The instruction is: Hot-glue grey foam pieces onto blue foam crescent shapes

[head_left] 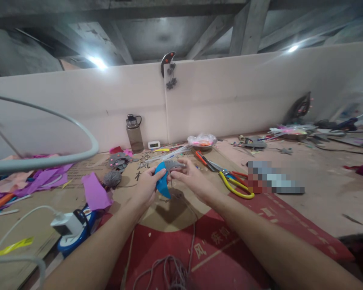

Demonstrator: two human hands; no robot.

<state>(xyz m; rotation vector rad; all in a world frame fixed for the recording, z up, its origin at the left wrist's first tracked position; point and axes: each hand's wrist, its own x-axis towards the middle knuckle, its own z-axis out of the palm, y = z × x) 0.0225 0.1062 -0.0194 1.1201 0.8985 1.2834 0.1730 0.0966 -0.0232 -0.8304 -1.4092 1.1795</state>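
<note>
Above the cardboard, a crescent-shaped piece (162,186) is held between my two hands. Its near part is bright blue, while grey yarn (173,164) covers the upper part. My left hand (148,182) is closed on the blue part, thumb on top. At the far end, the fingers of my right hand (191,176) pinch the grey yarn-covered part; their exact grip is partly hidden. A yarn strand (194,217) runs down to a loose heap of grey yarn (172,272) at the near edge.
Yellow-handled pliers (237,187) and orange-handled scissors (213,165) lie right of my hands. A grey yarn ball (112,178) and purple sheet (96,191) lie left. A bottle (135,135) stands by the partition. A power strip (75,235) sits near left.
</note>
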